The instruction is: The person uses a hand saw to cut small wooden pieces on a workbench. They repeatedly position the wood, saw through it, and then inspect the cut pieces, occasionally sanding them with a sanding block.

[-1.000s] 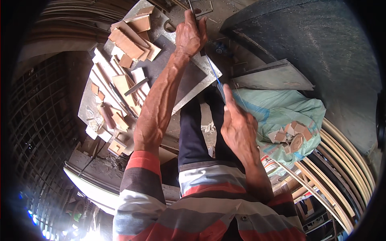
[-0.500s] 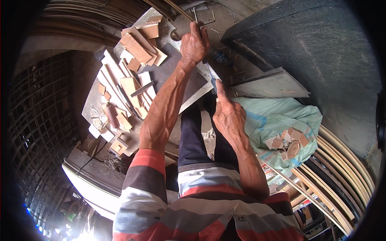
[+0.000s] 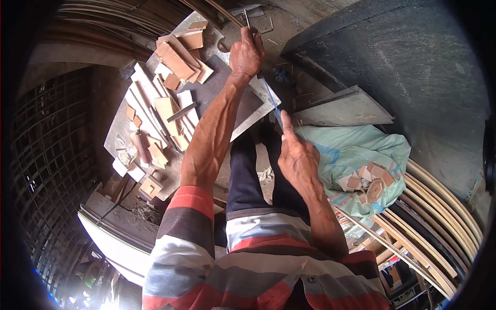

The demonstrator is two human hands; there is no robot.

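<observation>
My right hand (image 3: 298, 157) is closed around a blue-handled hand saw (image 3: 273, 98), forefinger stretched along the handle. The thin blade shows nearly edge-on and points up past the worktable's right corner. Farther off, my left hand (image 3: 247, 51) is closed at the table's far right edge. A slim pale rod (image 3: 247, 18) and the end of a long wooden strip (image 3: 225, 12) show just beyond its fingers; its grip hides what it holds. Under my left forearm lies a dark flat sheet (image 3: 248, 106) on the worktable (image 3: 116, 132).
Wood offcuts (image 3: 178, 57), pale strips (image 3: 147, 98) and a dark flat bar (image 3: 182, 112) lie on the table's left half. To the right are a green sack (image 3: 336, 150) with scraps, a leaning dark panel (image 3: 392, 57) and stacked long mouldings (image 3: 439, 206). A metal grille (image 3: 57, 155) stands left.
My right hand has drawn the saw slightly back toward me and to the right, so the blade lies at a different angle. My left hand has shifted slightly left, still closed.
</observation>
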